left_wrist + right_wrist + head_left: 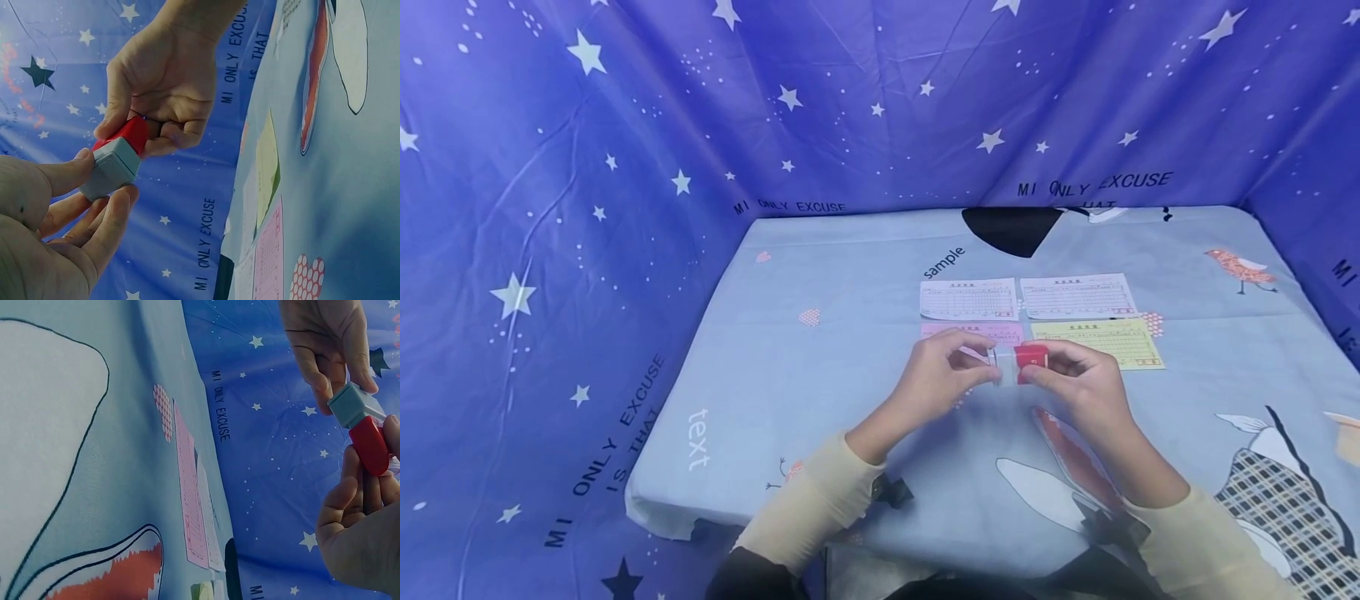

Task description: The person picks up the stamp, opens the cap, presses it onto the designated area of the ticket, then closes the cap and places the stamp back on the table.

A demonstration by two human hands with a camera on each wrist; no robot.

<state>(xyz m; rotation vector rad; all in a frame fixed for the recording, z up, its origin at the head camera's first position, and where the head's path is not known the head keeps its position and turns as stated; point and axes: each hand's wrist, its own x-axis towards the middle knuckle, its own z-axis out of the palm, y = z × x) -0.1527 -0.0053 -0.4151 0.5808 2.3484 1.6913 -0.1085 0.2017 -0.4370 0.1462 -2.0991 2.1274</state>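
Between my two hands, above the table, is a red stamp (1031,364) with a pale, see-through square cap (112,169). My left hand (936,375) pinches the cap between thumb and fingers. On the other side, my right hand (1086,379) grips the red body. Cap and body sit end to end in both wrist views. Behind the hands lie a pink form (962,333) and a yellow form (1101,342), each partly covered by the hands in the head view.
Two white forms, a left one (970,300) and a right one (1078,296), lie behind the coloured ones. Small red marks show at the forms' lower right corners. A pale blue printed cloth (820,383) covers the table. A purple star-patterned curtain (880,150) hangs around it.
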